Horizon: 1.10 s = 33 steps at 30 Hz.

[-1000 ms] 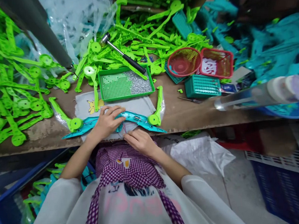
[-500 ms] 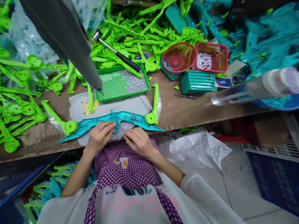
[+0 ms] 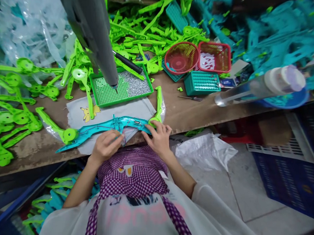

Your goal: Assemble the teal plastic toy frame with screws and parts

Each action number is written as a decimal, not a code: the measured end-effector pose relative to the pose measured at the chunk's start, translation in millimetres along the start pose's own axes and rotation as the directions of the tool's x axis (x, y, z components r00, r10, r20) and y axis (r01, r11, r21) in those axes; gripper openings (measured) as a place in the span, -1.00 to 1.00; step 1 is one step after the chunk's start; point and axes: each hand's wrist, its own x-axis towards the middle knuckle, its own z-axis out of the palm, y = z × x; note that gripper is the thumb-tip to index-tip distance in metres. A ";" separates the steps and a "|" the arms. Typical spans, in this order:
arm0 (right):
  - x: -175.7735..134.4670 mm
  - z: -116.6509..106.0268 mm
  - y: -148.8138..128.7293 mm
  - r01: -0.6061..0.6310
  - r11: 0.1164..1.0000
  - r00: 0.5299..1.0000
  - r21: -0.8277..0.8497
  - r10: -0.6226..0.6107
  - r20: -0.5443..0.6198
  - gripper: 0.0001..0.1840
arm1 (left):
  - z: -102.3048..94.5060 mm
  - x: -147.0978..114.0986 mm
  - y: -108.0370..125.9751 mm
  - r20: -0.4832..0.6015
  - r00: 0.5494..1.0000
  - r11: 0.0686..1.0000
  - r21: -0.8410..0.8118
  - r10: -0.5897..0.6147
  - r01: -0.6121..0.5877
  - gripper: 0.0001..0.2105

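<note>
Your right hand (image 3: 158,136) touched the right part of the blue frame (image 3: 125,121); your left hand (image 3: 107,144) curled at the near side of its middle, by thin wires (image 3: 124,132). Whether either gripped anything, I couldn't tell. The frame lay across grey cloth (image 3: 119,110), a green tray (image 3: 103,88) farther off.
</note>
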 end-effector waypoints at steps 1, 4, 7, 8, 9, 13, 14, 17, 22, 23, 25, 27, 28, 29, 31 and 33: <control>0.5 -0.3 -1.2 -0.003 1.000 1.000 -0.011 0.003 -0.006 -0.67 | -1.7 3.2 -1.4 0.032 0.994 0.994 0.025 0.105 -0.106 -0.78; 0.8 -2.1 -3.6 -0.019 1.000 1.000 -0.025 0.019 0.014 -0.67 | -6.9 10.7 -3.0 0.040 0.956 0.950 0.110 0.291 -0.293 -0.76; 0.4 -3.0 -3.5 -0.034 0.999 0.998 -0.023 0.035 0.046 -0.67 | -10.2 11.0 -2.1 -0.011 0.995 0.976 0.195 0.100 -0.096 -0.84; 0.3 -3.0 -3.3 -0.037 0.999 0.998 -0.023 0.038 0.050 -0.67 | -11.5 10.0 -2.2 -0.015 1.000 0.982 0.189 -0.013 0.016 -0.87; 0.3 -2.9 -3.1 -0.037 0.999 0.998 -0.022 0.038 0.049 -0.67 | -13.3 8.9 -3.0 -0.015 0.992 0.978 0.168 -0.123 0.124 -0.90; 1.4 -2.2 -2.4 -0.025 0.999 0.999 -0.024 0.025 0.034 -0.67 | -28.1 8.7 -12.4 0.074 0.939 0.941 -0.016 -0.336 0.338 -0.95; 1.8 -1.9 -2.0 -0.021 0.999 0.999 -0.024 0.022 0.035 -0.67 | -32.7 9.8 -15.2 0.120 0.929 0.929 -0.076 -0.351 0.361 -0.95; 2.3 -1.2 0.6 -0.023 1.000 0.997 -0.020 0.024 0.070 -0.67 | -42.0 13.8 -18.8 0.194 0.905 0.872 -0.254 -0.379 0.419 -0.98; -5.4 -7.5 -0.4 -0.049 0.998 0.996 0.032 0.046 0.076 -0.60 | -35.2 21.0 -7.0 0.129 0.896 0.804 -0.400 -0.425 0.439 -0.96; -7.4 -9.5 -4.3 -0.040 0.997 0.998 0.061 0.038 0.043 -0.56 | -32.3 22.7 -4.2 0.119 0.898 0.803 -0.409 -0.424 0.434 -0.96; -9.0 -11.5 -16.9 0.034 0.988 0.999 0.150 -0.034 0.000 -0.49 | -27.3 26.5 -0.3 0.104 0.901 0.806 -0.412 -0.421 0.424 -0.95; -5.6 -8.5 -33.6 0.165 0.957 0.986 0.240 -0.168 -0.008 -0.44 | -24.4 29.8 0.8 0.091 0.899 0.809 -0.404 -0.429 0.427 -0.95; -1.9 -5.2 -42.0 0.226 0.935 0.972 0.272 -0.233 -0.007 -0.43 | -23.9 30.9 0.5 0.082 0.893 0.808 -0.396 -0.442 0.436 -0.94; 2.9 -0.9 -49.7 0.273 0.917 0.959 0.291 -0.283 -0.008 -0.44 | -23.8 31.7 -0.1 0.069 0.886 0.807 -0.385 -0.460 0.448 -0.94; 13.7 8.5 -61.6 0.331 0.897 0.941 0.293 -0.337 -0.030 -0.53 | -24.5 31.7 -1.5 0.048 0.865 0.799 -0.361 -0.499 0.481 -0.94; 23.2 16.7 -68.7 0.369 0.887 0.928 0.278 -0.366 -0.064 -0.64 | -25.2 30.1 -2.5 0.044 0.841 0.780 -0.353 -0.539 0.517 -0.94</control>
